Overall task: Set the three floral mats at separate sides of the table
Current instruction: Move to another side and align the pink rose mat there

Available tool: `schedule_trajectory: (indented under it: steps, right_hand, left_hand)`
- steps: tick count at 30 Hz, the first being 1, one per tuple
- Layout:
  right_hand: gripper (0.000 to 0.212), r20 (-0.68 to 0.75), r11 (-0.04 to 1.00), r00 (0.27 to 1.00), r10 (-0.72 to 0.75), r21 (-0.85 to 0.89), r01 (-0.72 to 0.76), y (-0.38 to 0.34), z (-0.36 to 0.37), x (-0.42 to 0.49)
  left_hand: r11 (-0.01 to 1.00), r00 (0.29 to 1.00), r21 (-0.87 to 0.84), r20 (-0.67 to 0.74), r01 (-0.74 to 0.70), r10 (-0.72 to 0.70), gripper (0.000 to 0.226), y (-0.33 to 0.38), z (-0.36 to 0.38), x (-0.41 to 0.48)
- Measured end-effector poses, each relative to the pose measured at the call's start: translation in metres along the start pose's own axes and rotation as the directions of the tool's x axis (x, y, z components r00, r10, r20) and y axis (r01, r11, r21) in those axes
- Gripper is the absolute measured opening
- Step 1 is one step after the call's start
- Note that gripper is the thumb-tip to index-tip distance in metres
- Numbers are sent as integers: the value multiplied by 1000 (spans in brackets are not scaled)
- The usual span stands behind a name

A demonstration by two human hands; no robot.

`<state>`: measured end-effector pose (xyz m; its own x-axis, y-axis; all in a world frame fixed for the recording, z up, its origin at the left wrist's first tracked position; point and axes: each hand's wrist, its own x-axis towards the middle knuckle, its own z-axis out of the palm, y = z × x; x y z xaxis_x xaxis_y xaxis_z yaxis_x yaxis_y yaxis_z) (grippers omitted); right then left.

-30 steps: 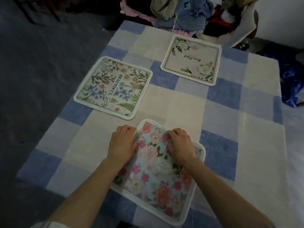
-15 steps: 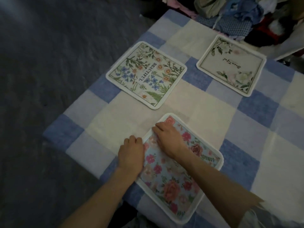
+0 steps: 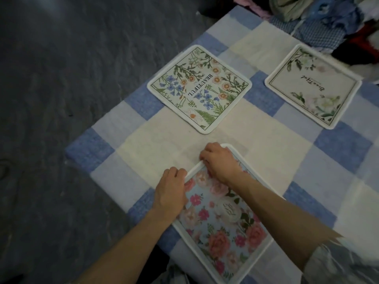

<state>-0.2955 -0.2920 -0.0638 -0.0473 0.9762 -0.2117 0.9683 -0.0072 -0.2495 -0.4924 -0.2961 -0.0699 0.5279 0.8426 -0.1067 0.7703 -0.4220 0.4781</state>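
Note:
Three floral mats lie on a blue and cream checked tablecloth (image 3: pixel 168 148). The rose mat (image 3: pixel 221 222), pale blue with pink flowers, lies nearest me at the table's front edge. My left hand (image 3: pixel 171 190) presses on its left edge, fingers curled. My right hand (image 3: pixel 220 161) rests on its far left corner, fingers curled over the white border. A wildflower mat (image 3: pixel 200 88) reading BEAUTIFUL lies flat by the left side. A cream mat (image 3: pixel 312 86) with white blooms lies at the far side.
A heap of clothes (image 3: pixel 320 19) is piled past the table's far edge. Dark grey floor (image 3: pixel 61 99) lies to the left of the table. The table's left corner (image 3: pixel 70 154) is close to my left hand.
Both hands slid to the rose mat's left edge and far corner. The camera view swung, so the table now sits further right in the frame. The other two mats stayed put.

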Motion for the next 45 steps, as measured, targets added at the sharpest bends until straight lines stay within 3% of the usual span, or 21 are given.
schedule_trajectory:
  steps: [5, 9, 12, 17, 23, 31, 35, 40, 45]
  right_hand:
    - [18, -24, 999, 999, 38, -11, -38, 7, 0, -7]
    - [20, -44, 996, 995, 84, -12, -84, 18, -8, -17]
    - [11, -121, 991, 984, 134, 15, -133, 27, -13, -31]
    - [9, -199, 955, 935, 295, 96, -281, 34, -18, -55]
    - [11, -156, 849, 840, 520, 206, -487, 38, -27, -75]
    - [18, -133, 713, 704, 697, 230, -662, 46, -26, -93]
    - [17, -99, 652, 651, 753, 252, -715, 53, -22, -106]
    - [14, -47, 478, 495, 867, 357, -803, 49, -8, -140]
    - [13, -123, 472, 468, 875, 430, -770, 49, 10, -156]
  left_hand:
    - [998, 999, -64, 28, -19, 21, 10, 6, -4, 4]
    - [990, 991, -55, 46, -126, 129, 13, 13, -12, 20]
    - [971, 971, -49, 56, -232, 235, 3, 19, -18, 38]
    - [917, 910, -19, 124, -397, 397, 8, 31, -21, 71]
    - [802, 784, 3, 215, -597, 583, 38, 44, -16, 109]
    - [656, 611, -77, 296, -751, 734, 46, 69, -4, 150]
    - [607, 561, -73, 306, -792, 769, 43, 88, 9, 160]
    - [526, 463, -95, 361, -845, 810, 29, 121, 29, 154]
    - [556, 503, -19, 401, -831, 766, 33, 136, 47, 146]
